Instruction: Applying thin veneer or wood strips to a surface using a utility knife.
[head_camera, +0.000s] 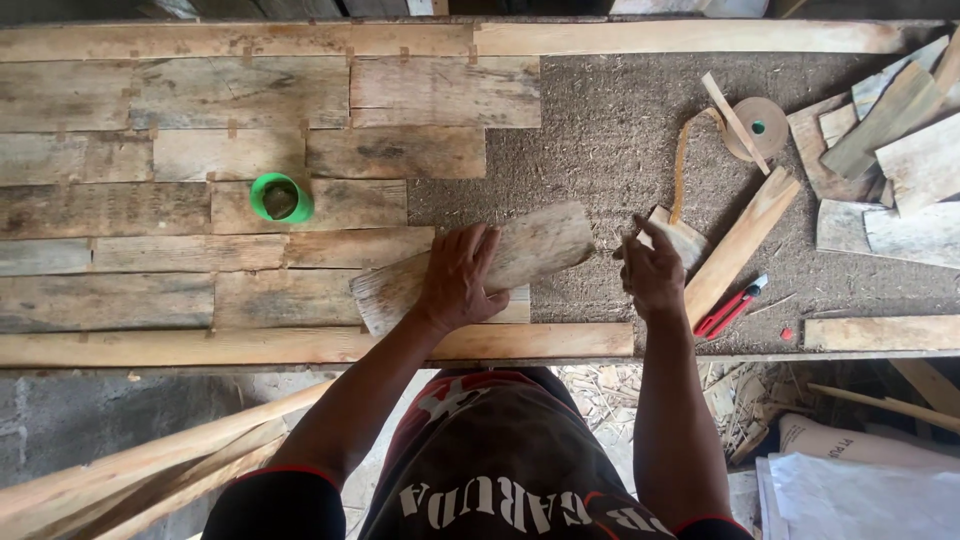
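View: single head camera, above the bench (640, 130)
Facing: straight down
Range: close, arm's length
Frame: bench fills upper two-thirds; floor below its near edge

Even daylight (soft shadows), sharp.

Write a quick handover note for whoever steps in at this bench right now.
Left hand: flat on a loose weathered plank, lying tilted at the edge of the laid planks.
Right hand: holds a small wood offcut, one finger raised.
Done: patchwork planks cover the left of the board.
Left: fibrous board bare on the right.
Nearby: offcut pile, green cup, red cutter, tape roll.
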